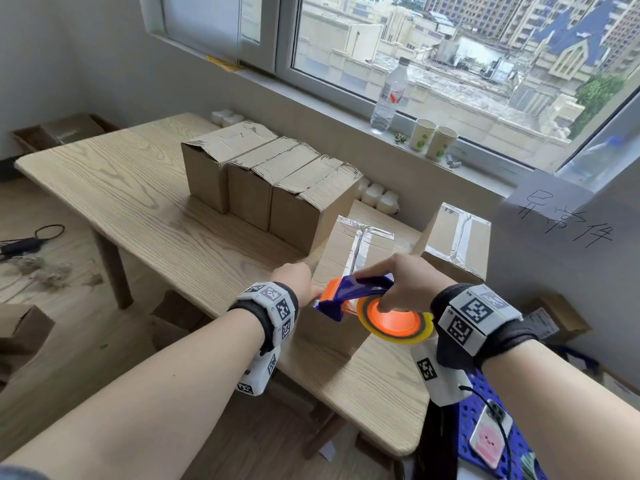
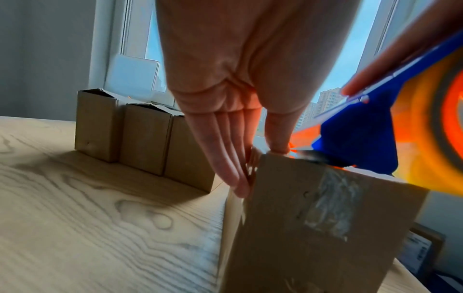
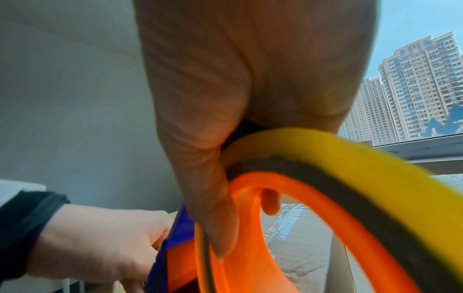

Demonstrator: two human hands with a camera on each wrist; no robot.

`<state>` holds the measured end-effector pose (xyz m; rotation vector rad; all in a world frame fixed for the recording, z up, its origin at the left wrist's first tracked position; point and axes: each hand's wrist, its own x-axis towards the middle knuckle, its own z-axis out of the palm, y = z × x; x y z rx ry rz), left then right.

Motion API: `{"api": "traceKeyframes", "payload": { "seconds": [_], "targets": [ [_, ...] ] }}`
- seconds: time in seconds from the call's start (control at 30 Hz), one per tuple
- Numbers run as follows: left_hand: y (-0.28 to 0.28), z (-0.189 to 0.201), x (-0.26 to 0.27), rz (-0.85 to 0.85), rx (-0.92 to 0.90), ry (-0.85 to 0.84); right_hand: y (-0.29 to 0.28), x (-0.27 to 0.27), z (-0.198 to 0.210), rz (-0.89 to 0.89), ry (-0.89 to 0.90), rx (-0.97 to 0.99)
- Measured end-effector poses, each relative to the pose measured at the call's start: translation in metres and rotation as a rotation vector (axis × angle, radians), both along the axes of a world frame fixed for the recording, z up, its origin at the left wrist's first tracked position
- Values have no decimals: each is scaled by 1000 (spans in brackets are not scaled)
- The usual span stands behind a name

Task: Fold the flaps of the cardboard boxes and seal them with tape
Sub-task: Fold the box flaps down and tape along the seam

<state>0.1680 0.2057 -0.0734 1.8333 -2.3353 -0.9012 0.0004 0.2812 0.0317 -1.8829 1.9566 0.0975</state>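
Both forearms reach forward, bare, each wrist strapped with a dark band carrying white marker blocks. Left hand (image 1: 297, 279) sits palm-down, wrist slightly bent; its fingers (image 2: 226, 158) lie straight and close together, pointing downward, thumb set apart beside them. Right hand (image 1: 407, 279) is just to the right of the left, knuckles up, fingers curled in a closed grip, thumb (image 3: 213, 208) stretched down, one fingertip showing beyond it.

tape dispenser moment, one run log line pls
right hand grips tape dispenser | at near edge of front box | left hand steadies box | three boxes behind untaped
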Motion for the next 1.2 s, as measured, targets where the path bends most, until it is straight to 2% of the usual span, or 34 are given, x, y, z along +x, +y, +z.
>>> {"api": "traceKeyframes", "payload": {
  "seconds": [0.23, 0.57, 0.9, 1.07, 1.2],
  "targets": [
    [-2, 2, 6, 51, 73, -21, 11, -10, 6, 43, -14, -9],
    [6, 6, 1, 68, 19, -71, 54, -73, 19, -61, 7, -14],
    [12, 6, -1, 102, -28, -110, 48, -70, 1, -45, 68, -24],
    [17, 11, -12, 33, -135, -173, 44, -71, -1, -50, 57, -13],
    [24, 6, -36, -68, -68, -79, 42, -72, -5, -64, 31, -7]
  ]
}}
